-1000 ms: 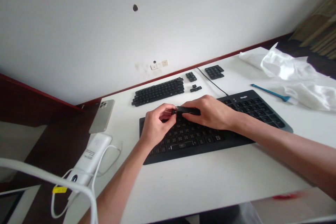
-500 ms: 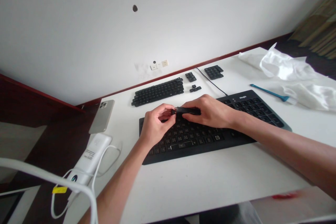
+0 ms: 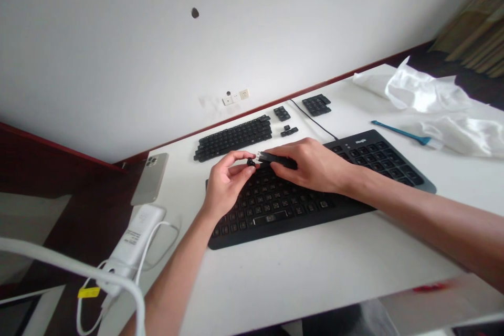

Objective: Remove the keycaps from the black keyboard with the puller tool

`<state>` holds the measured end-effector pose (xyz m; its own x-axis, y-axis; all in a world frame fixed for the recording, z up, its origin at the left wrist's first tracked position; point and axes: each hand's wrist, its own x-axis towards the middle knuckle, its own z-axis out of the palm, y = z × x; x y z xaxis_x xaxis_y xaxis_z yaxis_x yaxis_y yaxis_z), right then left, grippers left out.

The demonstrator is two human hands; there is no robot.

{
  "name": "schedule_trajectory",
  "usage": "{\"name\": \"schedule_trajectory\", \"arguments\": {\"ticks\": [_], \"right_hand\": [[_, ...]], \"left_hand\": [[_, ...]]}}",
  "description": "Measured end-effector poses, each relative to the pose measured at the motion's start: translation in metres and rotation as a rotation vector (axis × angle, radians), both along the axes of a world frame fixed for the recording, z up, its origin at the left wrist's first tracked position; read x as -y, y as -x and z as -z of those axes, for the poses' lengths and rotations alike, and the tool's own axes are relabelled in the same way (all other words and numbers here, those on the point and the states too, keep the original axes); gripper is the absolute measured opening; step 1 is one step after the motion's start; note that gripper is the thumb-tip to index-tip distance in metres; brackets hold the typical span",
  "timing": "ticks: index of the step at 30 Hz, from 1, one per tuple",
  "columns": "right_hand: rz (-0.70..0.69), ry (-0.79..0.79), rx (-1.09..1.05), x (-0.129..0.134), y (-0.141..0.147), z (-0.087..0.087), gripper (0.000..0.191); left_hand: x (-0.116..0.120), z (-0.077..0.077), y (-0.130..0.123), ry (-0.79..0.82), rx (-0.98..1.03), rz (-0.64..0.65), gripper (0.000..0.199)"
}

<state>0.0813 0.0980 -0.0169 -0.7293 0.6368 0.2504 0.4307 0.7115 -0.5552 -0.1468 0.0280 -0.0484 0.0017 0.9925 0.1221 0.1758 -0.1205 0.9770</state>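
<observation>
Both hands meet just above the top rows of the keyboard (image 3: 315, 189), which lies on the white desk (image 3: 315, 273) with its long side running left to right, slightly slanted away toward the right. In the head view, the right hand (image 3: 311, 165) is closed around a slim black tool (image 3: 275, 159) whose long axis points leftward, toward the other hand. The left hand (image 3: 224, 186) pinches a small dark keycap (image 3: 250, 161) between thumb and forefinger, right at the tip of the tool, so the two hands are almost touching there; whether the tool's tip actually grips the keycap is too small to tell. The keycap sits over the upper left part of the keyboard, and the left hand is the one on it, with the right hand a tool's length away. Farther back on the desk lie rows of loose keys (image 3: 234, 138), laid out like a keyboard, with smaller clusters to their right. A phone (image 3: 149, 178) rests at the desk's left edge, a white charger (image 3: 134, 236) with its cable nearer, and a blue brush (image 3: 401, 132) beside a crumpled white cloth (image 3: 433, 105) at right.
</observation>
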Motion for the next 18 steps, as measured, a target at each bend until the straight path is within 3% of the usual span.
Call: {"name": "schedule_trajectory", "arguments": {"ticks": [6, 18], "right_hand": [[0.002, -0.022, 0.020, 0.0025, 0.0001, -0.0001, 0.030], [0.020, -0.046, 0.095, 0.0048, 0.0003, -0.0029, 0.029]], "left_hand": [[-0.0019, 0.0037, 0.0022, 0.021, -0.022, -0.010, 0.037], [-0.0014, 0.0012, 0.0011, 0.031, -0.044, -0.024, 0.034]]}}
